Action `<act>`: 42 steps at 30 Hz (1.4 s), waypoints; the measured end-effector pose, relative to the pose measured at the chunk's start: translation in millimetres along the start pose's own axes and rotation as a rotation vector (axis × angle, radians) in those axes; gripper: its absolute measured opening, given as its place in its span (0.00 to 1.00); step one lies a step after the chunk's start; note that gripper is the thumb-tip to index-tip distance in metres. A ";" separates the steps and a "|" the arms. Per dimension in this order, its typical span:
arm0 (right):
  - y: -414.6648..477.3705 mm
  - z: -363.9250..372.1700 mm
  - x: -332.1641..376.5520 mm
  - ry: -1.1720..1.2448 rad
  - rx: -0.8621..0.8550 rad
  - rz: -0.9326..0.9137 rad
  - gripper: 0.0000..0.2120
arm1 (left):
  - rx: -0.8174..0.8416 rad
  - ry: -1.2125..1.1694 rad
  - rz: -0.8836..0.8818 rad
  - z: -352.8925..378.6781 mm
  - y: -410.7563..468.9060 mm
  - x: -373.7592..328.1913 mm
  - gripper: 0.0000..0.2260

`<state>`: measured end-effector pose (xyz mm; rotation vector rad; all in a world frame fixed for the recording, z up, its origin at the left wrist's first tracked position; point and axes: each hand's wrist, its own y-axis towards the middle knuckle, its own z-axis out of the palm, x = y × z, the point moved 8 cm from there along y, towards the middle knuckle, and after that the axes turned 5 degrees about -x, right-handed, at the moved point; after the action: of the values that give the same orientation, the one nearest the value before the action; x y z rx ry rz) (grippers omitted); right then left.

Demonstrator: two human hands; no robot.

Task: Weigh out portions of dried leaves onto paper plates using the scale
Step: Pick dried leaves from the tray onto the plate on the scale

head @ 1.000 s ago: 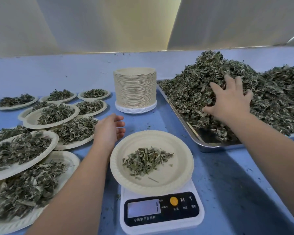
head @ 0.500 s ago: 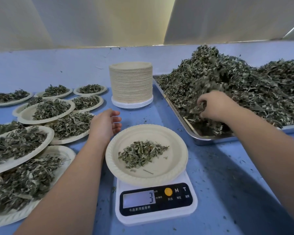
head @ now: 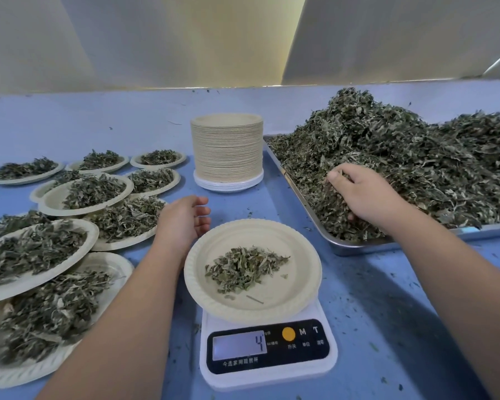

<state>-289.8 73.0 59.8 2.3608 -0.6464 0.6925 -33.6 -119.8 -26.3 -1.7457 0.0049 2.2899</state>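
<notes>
Head view: the right hand (head: 364, 194) digs into the heap of dried leaves (head: 416, 157) on the steel tray (head: 387, 245), fingers curled round a clump. The left hand (head: 182, 220) sits just beside the paper plate (head: 306, 284) on the scale (head: 267, 350), fingers loosely curled, holding nothing. A small leaf portion (head: 243, 268) lies on that plate; the display reads 4.

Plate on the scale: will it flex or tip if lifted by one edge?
Probably light: the scale reads only 4. The plate overhangs the scale, so an edge push may tip it. Loose leaves would likely slide.
</notes>
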 end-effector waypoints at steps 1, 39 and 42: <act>0.4 -2.0 0.0 0.048 -0.019 0.017 0.13 | 0.000 0.000 0.003 -0.6 0.2 0.0 0.06; -58.7 37.3 128.3 0.328 0.446 -0.287 0.08 | 0.007 0.050 0.033 0.3 3.6 0.0 0.05; -57.3 32.2 129.1 0.413 0.457 -0.250 0.08 | -0.001 0.058 0.036 0.1 2.8 -0.8 0.05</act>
<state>-149.7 56.8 92.9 2.5177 -0.0077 1.2675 -34.1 -122.7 -26.0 -1.8259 0.0464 2.2634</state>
